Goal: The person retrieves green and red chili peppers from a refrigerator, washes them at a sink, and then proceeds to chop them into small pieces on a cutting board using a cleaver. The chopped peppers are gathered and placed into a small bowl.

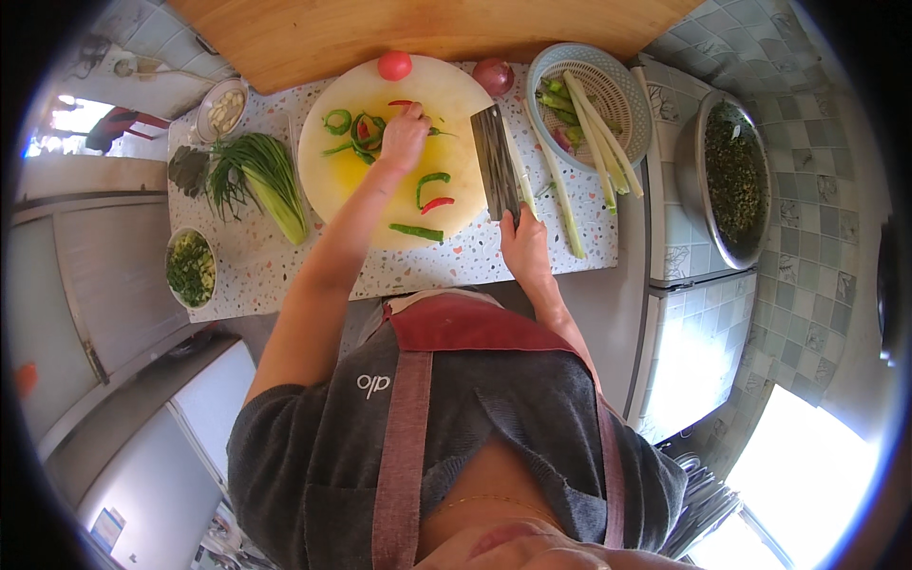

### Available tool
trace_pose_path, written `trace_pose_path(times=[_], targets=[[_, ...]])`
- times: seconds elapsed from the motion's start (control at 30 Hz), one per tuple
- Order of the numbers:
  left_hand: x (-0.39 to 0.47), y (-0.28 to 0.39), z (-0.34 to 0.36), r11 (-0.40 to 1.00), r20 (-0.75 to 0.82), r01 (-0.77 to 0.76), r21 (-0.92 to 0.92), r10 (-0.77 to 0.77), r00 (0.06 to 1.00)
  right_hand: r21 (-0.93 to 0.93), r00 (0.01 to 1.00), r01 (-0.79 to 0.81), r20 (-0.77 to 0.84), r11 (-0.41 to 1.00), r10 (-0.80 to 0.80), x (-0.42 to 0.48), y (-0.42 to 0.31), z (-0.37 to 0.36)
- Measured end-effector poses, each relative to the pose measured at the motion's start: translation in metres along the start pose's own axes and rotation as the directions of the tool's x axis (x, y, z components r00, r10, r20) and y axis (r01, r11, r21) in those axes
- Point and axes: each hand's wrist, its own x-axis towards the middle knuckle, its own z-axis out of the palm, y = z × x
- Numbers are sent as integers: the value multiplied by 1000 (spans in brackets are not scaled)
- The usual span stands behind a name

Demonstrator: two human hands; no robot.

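Observation:
My right hand (525, 242) grips the handle of a cleaver (493, 160), its broad blade upright over the right edge of the round cutting board (342, 192). My left hand (407, 139) reaches over the board among the chili peppers, its fingers bent downward; whether they pinch a pepper is hidden. A red chili (400, 102) lies at its fingertips, and a green pepper tip (445, 133) pokes out to its right. Curled green chilies (365, 142) sit to its left. Nearer me are a curved green chili (427, 183), a red chili (437, 205) and a straight green one (416, 231).
A tomato (395, 65) rests at the board's far edge, with a red onion (493, 76) beside it. Right: a colander (634, 92) with scallion stalks (595, 128), and a metal basin (764, 221). Left: green chives (267, 178), a garlic bowl (201, 132), a bowl of chopped greens (191, 267).

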Motion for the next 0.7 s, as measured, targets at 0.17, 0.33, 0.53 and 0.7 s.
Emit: trace_pose_path(times=[0.17,0.33,0.53,0.7], targets=[[9,21,18,996,108,66,-55,-59,992,-55,996,86,0,995,-86,13,-12,8],[1,35,25,958,36,120,-262,-115,993,-101,995,84,68,991,-77,31,-9,21],[-6,31,27,948,0,120,-296,-126,992,-233,990,44,138,972,-12,42,-11,45],[-12,36,25,959,7,80,-271,-81,997,-273,991,105,104,956,-79,75,15,63]])
